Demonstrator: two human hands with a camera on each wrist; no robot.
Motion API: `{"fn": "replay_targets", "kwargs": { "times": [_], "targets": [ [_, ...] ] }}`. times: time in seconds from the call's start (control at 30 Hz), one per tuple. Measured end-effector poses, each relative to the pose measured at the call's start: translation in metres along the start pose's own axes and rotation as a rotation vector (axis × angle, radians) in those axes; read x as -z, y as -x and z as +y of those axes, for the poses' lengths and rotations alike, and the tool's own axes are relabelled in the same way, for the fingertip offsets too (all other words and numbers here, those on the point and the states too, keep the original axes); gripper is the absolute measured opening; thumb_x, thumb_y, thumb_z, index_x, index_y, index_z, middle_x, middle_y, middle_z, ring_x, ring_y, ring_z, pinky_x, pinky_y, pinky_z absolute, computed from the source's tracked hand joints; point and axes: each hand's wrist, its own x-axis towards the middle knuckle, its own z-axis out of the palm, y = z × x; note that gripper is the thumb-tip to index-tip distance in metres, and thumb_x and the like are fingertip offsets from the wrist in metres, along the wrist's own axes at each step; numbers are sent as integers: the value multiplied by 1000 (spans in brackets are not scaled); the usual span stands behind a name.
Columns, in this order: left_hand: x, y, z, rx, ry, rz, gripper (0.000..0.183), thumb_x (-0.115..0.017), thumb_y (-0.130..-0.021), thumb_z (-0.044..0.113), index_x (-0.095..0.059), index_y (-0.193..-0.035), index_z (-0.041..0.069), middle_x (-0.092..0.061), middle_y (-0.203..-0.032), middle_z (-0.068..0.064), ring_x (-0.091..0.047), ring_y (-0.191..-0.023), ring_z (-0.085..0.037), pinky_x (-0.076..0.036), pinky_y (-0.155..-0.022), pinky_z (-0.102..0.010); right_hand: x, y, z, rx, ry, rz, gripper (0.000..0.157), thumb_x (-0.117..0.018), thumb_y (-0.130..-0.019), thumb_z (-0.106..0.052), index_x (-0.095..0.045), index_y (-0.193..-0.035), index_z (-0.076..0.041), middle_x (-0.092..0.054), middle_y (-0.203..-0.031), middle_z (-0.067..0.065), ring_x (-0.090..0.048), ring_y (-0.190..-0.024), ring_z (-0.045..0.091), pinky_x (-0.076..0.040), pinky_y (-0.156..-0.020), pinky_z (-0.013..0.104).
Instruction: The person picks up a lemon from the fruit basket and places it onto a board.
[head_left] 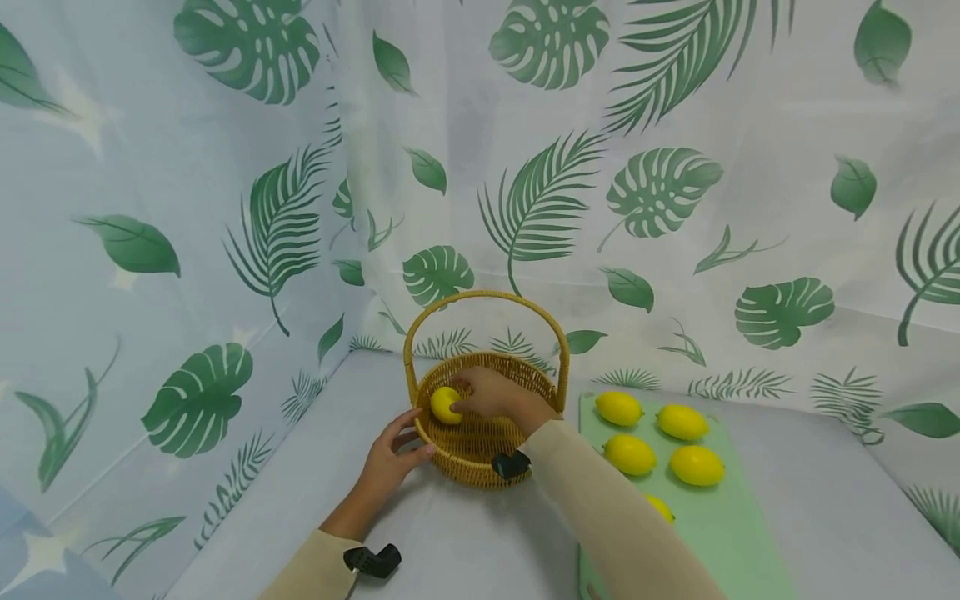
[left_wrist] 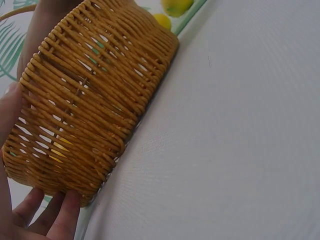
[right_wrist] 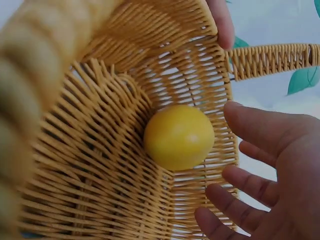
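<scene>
A round wicker basket (head_left: 480, 473) with a tall arched handle stands on the table. My left hand (head_left: 395, 454) grips its near left side, thumb and fingers spread around the woven wall (left_wrist: 95, 100). One fingertip shows at the rim in the right wrist view. Inside, a single yellow lemon (right_wrist: 179, 137) lies against the wall on the left side. Over the basket's inside, my right hand (head_left: 487, 393) is beside this lemon; in the right wrist view its fingers (right_wrist: 240, 200) are spread, with a gap between them and the lemon.
Right of the basket lies a light green board (head_left: 738, 525) with several lemons (head_left: 697, 465) on it; one of these is partly behind the right sleeve (head_left: 600, 500). Leaf-printed white curtains (head_left: 675, 250) enclose the table at the back and left.
</scene>
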Motion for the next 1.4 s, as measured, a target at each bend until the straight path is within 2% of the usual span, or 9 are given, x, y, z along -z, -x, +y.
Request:
{"fn": "replay_targets", "kwargs": {
  "times": [0.27,0.43,0.7,0.87,1.03,1.2,1.4],
  "targets": [
    [0,-1,3,-7,15,14,67,-76,-86,13,-44,-145,6,-42,-141,-22,-46,-126,-38,-48,-94,-45,13,-1,-1,-9,50,19,53,-66,-93,-36,-53,-140,-15,-52,-140,3,-44,-130,23,-35,-107,44],
    [0,-6,-3,-31,15,6,69,-77,-86,16,-43,-146,6,-41,-141,-23,-46,-126,-38,-49,-93,-44,18,-6,2,-6,34,49,52,-66,-93,-34,-53,-140,-15,-51,-140,4,-43,-131,24,-34,-107,45],
    [-1,-16,-31,-34,-4,46,69,-79,-84,22,-47,-145,17,-45,-135,-11,-49,-124,-32,-50,-91,-42,8,-13,2,-14,26,-14,56,-68,-92,-34,-52,-141,-14,-47,-144,3,-40,-134,24,-34,-108,45],
    [-2,-15,-29,-27,-3,27,70,-78,-85,20,-45,-146,14,-44,-136,-14,-47,-125,-35,-51,-89,-41,4,-18,7,-32,58,-38,55,-67,-93,-32,-51,-142,-15,-46,-146,2,-40,-134,24,-33,-109,44],
    [-2,-14,-35,-30,-9,32,70,-78,-84,26,-46,-145,18,-45,-136,-12,-48,-125,-33,-51,-89,-39,1,-20,10,-40,33,-48,55,-67,-93,-32,-51,-142,-15,-47,-145,2,-39,-134,24,-32,-109,45],
    [0,-13,-37,-34,-26,30,71,-78,-83,32,-46,-145,20,-45,-136,-10,-48,-125,-33,-51,-89,-38,0,-21,6,-30,13,-42,55,-68,-92,-32,-52,-141,-14,-48,-144,3,-39,-134,25,-31,-109,46],
    [1,-12,-36,-20,-31,39,71,-79,-83,29,-46,-145,18,-43,-142,-8,-48,-126,-31,-50,-90,-39,-1,-25,0,-19,12,-46,52,-70,-91,-31,-54,-139,-16,-51,-141,2,-42,-132,24,-35,-107,45]
  ]
}}
